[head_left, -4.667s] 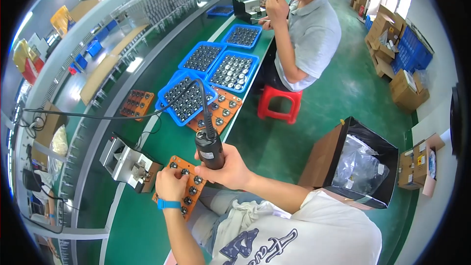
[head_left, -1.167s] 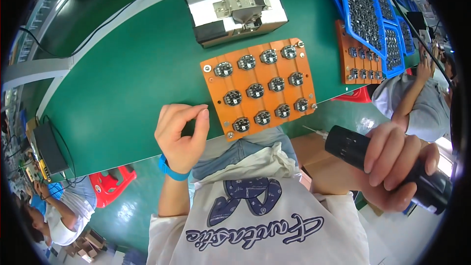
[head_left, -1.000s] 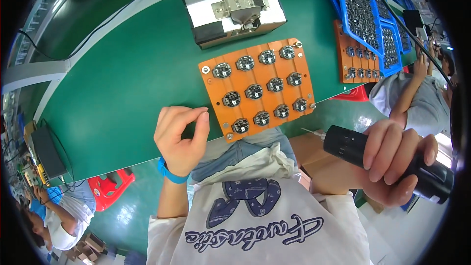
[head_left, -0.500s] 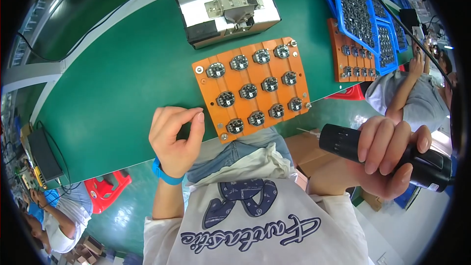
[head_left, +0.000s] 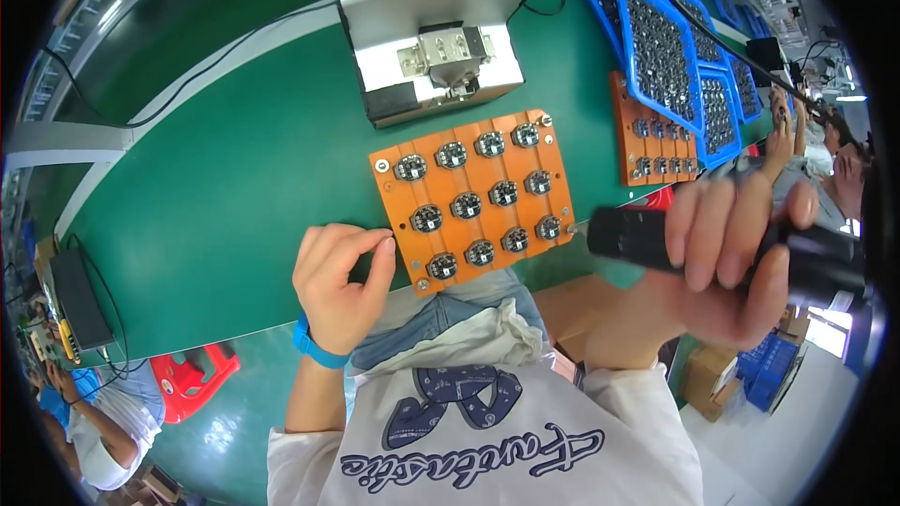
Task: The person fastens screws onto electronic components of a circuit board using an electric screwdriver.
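An orange fixture plate (head_left: 450, 232) lies on the green table in front of me, tilted slightly. Rows of small round black parts with circuit boards (head_left: 466, 204) sit in its recesses. Beside the plate's left edge, my left hand (head_left: 342, 276) is closed in a pinch, thumb and index fingertips together. Anything between those fingertips is too small to make out. My right hand (head_left: 736, 258), slightly blurred, is wrapped around a black electric screwdriver (head_left: 628, 236). The screwdriver is held nearly level to the right of the plate, with its front end pointing left towards the plate's corner.
Behind the plate stands a silver metal machine (head_left: 431, 14). Blue trays (head_left: 694, 84) of small dark parts overlap a second orange plate (head_left: 630, 155) at the right. A black box (head_left: 80, 295) lies at the far left; red stools (head_left: 192, 379) and other people are nearby.
My right hand has moved forward and a little left with the screwdriver, nearer the plate. My left hand keeps its pinch beside the plate. The whole view has shifted slightly.
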A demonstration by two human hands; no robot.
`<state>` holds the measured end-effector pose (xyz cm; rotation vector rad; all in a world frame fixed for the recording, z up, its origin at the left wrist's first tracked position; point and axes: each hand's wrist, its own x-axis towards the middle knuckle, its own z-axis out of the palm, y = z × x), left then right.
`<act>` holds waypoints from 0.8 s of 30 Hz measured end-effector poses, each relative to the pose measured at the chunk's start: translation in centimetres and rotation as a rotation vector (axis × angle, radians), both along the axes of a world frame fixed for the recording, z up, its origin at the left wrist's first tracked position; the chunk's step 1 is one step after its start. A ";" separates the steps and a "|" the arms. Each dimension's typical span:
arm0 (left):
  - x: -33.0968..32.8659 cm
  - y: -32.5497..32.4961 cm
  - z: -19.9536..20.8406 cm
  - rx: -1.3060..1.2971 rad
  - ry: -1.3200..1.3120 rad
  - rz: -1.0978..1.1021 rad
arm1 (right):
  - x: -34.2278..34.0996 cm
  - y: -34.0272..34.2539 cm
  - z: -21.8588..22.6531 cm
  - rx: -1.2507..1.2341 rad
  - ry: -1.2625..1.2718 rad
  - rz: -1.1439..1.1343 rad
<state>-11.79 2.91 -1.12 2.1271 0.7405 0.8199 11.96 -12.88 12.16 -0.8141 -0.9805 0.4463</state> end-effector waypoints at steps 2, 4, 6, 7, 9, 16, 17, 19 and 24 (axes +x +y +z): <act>0.0 0.0 0.0 0.011 0.029 -0.025 | -0.2 3.7 0.9 0.024 -0.055 -0.028; -0.2 0.1 0.0 0.016 0.026 -0.027 | 1.2 6.9 0.4 0.102 -0.171 0.031; -0.4 0.1 0.0 0.018 0.028 -0.031 | 0.8 9.5 0.5 -0.021 -0.300 -0.164; -0.4 0.0 -0.1 0.034 0.027 -0.029 | 0.5 10.5 1.2 -0.096 -0.283 -0.187; -0.5 0.0 -0.1 0.047 0.020 -0.024 | 0.5 11.7 1.7 -0.174 -0.272 -0.208; -0.5 0.3 0.2 0.025 0.024 -0.056 | 2.2 13.0 0.1 -0.057 -0.577 -0.113; -0.5 0.3 0.4 0.016 0.021 -0.063 | 2.2 13.1 0.1 -0.041 -0.619 -0.101; -0.5 0.4 0.3 0.018 0.022 -0.061 | 1.3 12.9 0.4 -0.082 -0.551 -0.146; -0.5 0.4 0.3 0.019 0.026 -0.065 | -1.0 12.3 1.3 -0.222 -0.274 -0.332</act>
